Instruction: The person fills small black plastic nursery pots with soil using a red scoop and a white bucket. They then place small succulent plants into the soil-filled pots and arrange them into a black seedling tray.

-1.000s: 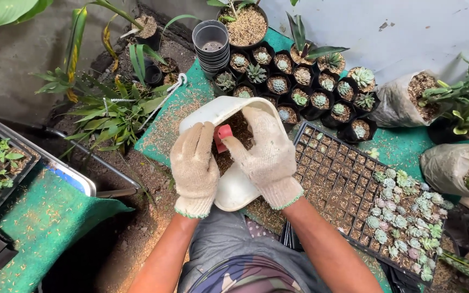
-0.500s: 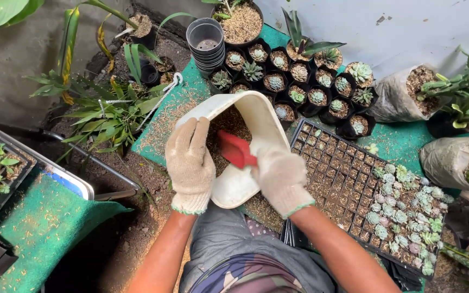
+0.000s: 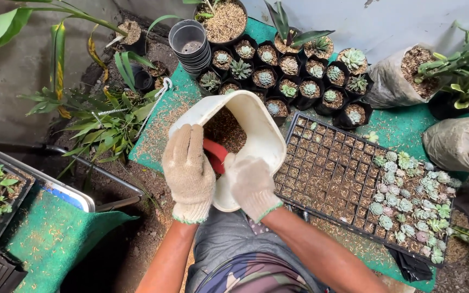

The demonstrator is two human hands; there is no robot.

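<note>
Centrally, a white bucket point(image 3: 256, 127) lies tilted toward the person, its mouth open to the camera and brown potting mix point(image 3: 225, 130) showing inside. Left hand point(image 3: 187, 172), in a knitted glove, lies flat with fingers extended over the bucket's near left rim, pressing on it rather than closing around anything. Right hand point(image 3: 251, 185), likewise gloved, is closed on the handle of a red scoop point(image 3: 214, 153); the scoop's blade sits inside the bucket mouth, just beside the left hand and at the edge of the mix. Whether the blade carries mix cannot be told.

To the right of the bucket, touching or nearly touching its wall, rests a black seedling tray point(image 3: 332, 179) with many small cells; the near-right cells hold pale rosette succulents point(image 3: 413, 206), the rest show only soil. Behind the bucket stand rows of small black pots point(image 3: 294, 87) with single succulents, and a stack of empty pots point(image 3: 190, 44) at the far left of them. All these rest on a green mat point(image 3: 403, 130) strewn with husks. Two plastic bags point(image 3: 394, 87) of mix stand at the right. Leafy plants point(image 3: 107, 116) grow at the left, beside bare soil.
</note>
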